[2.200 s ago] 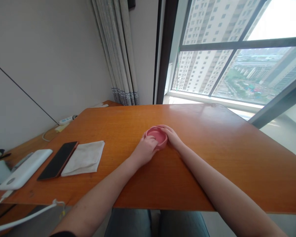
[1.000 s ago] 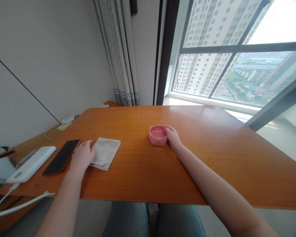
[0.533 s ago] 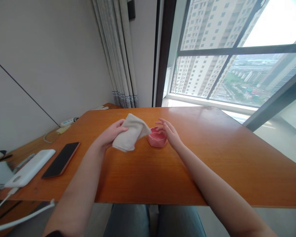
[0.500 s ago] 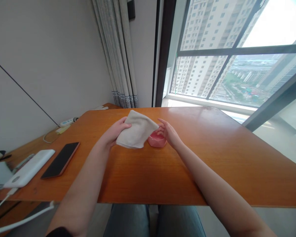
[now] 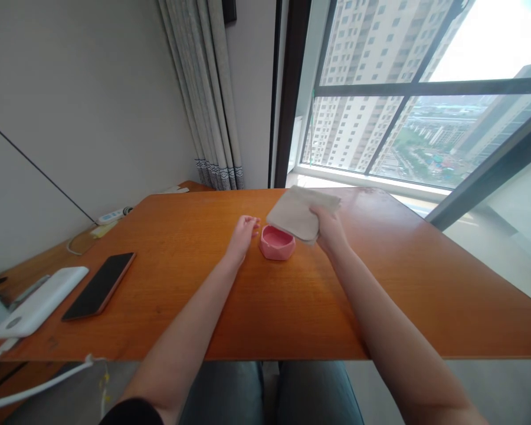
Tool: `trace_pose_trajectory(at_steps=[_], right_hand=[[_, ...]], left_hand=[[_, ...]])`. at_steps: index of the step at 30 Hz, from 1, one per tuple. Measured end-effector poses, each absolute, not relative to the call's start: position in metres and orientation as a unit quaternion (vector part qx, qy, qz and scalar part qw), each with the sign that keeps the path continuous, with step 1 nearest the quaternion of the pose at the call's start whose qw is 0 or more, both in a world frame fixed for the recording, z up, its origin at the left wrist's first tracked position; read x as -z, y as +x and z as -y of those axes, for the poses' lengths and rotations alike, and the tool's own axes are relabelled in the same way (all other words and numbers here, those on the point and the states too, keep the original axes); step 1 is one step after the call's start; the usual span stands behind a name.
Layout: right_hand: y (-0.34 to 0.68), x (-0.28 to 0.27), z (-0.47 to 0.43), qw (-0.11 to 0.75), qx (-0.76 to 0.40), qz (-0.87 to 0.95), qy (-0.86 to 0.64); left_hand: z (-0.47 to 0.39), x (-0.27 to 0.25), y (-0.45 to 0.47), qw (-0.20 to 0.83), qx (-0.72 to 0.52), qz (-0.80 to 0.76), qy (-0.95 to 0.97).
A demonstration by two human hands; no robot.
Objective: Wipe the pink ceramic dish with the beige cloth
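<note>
A folded off-white cloth [image 5: 294, 211] is gripped at its right side by my right hand [image 5: 330, 229], thumb on top. The cloth is held above the table, just behind and to the right of a small pink angular bowl [image 5: 277, 251]. The bowl stands upright on the table, and its visible inside is pink. Close to the bowl's left side is my left hand [image 5: 243, 237], with loosely bent fingers and nothing visible in them. Whether its fingertips touch the rim I cannot tell.
On the left of the wooden table [image 5: 292, 313] lie a dark phone [image 5: 100, 286] and a white power bank [image 5: 42, 302] with a white cable [image 5: 39, 386]. A power strip [image 5: 115, 215] is by the wall. Behind the table are a curtain [image 5: 212, 106] and a large window.
The cloth has passed from my left hand to my right hand and moved to the right. My left hand has come over to the bowl's left side, and more of the bowl shows.
</note>
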State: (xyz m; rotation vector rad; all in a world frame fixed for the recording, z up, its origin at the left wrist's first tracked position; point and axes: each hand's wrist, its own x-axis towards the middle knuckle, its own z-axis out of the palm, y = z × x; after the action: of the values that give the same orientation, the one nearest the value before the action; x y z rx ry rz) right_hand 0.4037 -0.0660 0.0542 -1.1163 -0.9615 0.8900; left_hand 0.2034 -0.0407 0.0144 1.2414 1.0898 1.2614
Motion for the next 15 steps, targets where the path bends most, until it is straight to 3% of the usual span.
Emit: trace_pose_trajectory(at_steps=[3,7,9,12,15], right_hand=[[0.409,-0.059,0.074,0.619,-0.186,0.579,-0.497],[0.397,-0.043,0.093,0.313,-0.096,0.82,-0.469],[0.386,-0.03,0.099,0.205,-0.056,0.857,-0.469],[0.376,-0.016,0.101,0.157,0.015,0.848,-0.507],[0.372,-0.008,0.097,0.154,0.067,0.841,-0.515]], left_hand=[[0.044,0.012,0.204,0.365,-0.484,-0.499,0.619],[0.047,0.026,0.207,0.291,-0.375,-0.502,0.723],[0.046,0.027,0.208,0.275,-0.355,-0.505,0.738],[0.044,0.028,0.206,0.293,-0.381,-0.496,0.723],[0.045,0.028,0.208,0.395,-0.436,-0.465,0.662]])
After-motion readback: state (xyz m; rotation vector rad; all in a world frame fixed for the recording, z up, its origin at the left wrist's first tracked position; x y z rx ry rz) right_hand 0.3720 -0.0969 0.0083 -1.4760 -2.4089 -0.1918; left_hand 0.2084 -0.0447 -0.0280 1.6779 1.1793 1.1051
